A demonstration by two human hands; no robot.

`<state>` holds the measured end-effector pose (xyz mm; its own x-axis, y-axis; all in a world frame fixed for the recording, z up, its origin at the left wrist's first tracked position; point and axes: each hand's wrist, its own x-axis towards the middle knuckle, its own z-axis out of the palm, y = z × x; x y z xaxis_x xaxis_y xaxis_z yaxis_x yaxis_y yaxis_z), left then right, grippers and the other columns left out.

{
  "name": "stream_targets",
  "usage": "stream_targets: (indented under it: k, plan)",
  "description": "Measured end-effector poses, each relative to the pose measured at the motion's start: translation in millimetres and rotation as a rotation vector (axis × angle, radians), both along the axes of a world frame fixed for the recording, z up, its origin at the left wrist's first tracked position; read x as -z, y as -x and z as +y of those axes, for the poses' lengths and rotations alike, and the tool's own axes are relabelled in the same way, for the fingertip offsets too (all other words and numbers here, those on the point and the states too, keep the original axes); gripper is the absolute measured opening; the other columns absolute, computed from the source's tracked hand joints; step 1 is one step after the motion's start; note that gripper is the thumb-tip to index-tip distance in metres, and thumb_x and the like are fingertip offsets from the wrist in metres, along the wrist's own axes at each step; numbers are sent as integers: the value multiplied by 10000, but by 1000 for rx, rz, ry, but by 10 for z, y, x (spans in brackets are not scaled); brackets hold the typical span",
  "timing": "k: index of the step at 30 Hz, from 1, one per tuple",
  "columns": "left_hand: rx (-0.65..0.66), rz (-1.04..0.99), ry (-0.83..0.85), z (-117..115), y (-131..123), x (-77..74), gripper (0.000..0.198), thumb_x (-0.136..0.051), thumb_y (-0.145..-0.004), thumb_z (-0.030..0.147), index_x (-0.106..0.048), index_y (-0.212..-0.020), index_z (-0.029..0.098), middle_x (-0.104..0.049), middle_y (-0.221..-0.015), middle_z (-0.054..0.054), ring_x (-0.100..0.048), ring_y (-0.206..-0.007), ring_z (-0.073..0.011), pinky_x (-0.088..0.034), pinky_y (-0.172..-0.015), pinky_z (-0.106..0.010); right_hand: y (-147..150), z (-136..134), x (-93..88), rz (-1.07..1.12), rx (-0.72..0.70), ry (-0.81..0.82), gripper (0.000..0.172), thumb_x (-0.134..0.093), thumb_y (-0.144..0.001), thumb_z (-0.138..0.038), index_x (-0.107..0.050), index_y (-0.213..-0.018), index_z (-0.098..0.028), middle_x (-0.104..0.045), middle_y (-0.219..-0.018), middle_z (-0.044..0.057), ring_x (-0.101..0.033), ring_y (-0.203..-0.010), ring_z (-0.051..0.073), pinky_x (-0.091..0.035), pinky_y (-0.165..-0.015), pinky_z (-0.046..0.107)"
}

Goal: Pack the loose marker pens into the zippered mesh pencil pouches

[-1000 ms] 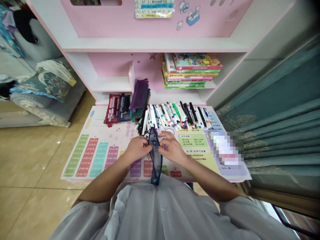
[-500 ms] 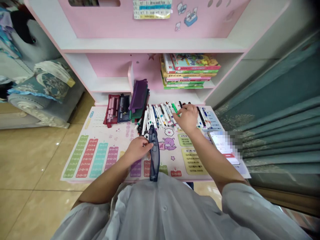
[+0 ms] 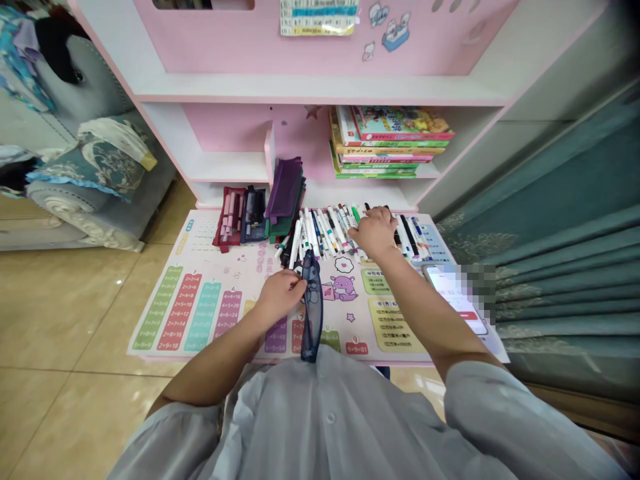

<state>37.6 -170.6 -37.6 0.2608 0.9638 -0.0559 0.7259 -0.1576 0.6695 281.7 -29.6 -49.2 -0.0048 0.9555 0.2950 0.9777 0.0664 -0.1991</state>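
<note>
Left hand [image 3: 280,292] pinches the top edge of the blue pencil case [image 3: 312,307]; right hand [image 3: 373,230], fingers curled, rests on the row of markers [image 3: 330,230] on the desk mat [image 3: 200,300].

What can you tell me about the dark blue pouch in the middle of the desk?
The dark blue pouch is a long, narrow case of see-through, plastic-looking material with darker edges. It stands on its edge on the desk mat, running from the desk's front edge, by the grey shirt, toward the row of markers. The left hand grips its far half from the side, fingers pressed on it.
</note>
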Motion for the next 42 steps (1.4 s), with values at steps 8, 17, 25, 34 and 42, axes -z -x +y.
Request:
stream_targets:
  k: [8, 17, 25, 34, 42]
  plan:
    - [-46, 49, -39, 3, 7, 15, 327, -513, -843, 276, -535, -525, 198, -704, -866, -53, -649, -868, -193, -487, -788, -311, 236, -870, -289, 319, -267, -200, 210, -641, -704, -216, -586, -501, -203, -669, -1150, 107, -471, -1286, 387, -425, -1009, 616]
    - [-41, 25, -64, -19, -6, -15, 288, -525, -812, 215, -539, -526, 198, -716, -858, -41, -662, -861, -189, -483, -768, -282, 631, -1705, -336, 290, -484, -133, 179, -638, -667, -175, -575, -503, -207, -646, -1253, 113, -416, -1363, 406, -411, -1034, 588]
    - [-44, 106, -82, -1, -12, -14, 279, -516, -809, 214, -510, -531, 200, -681, -764, -34, -655, -829, -178, -469, -770, -272, 804, -1737, -238, 37, -417, 85, 81, -658, -690, -209, -724, -653, -181, -566, -1406, 181, -349, -1411, 430, -311, -1072, 671]
    - [-56, 173, -94, 2, -16, -12, 289, -513, -814, 217, -514, -526, 196, -645, -725, -40, -623, -758, -172, -444, -737, -285, 955, -1594, -200, -54, -481, 193, 162, -640, -756, -222, -777, -813, -156, -514, -1452, 200, -335, -1416, 442, -268, -1099, 688]
    - [-65, 185, -90, 17, -2, -30, 282, -508, -796, 198, -488, -515, 195, -625, -702, -32, -603, -749, -167, -439, -724, -282, 924, -1480, -190, -52, -473, 311, 218, -611, -805, -256, -776, -892, -142, -497, -1463, 208, -288, -1443, 429, -270, -1099, 667]
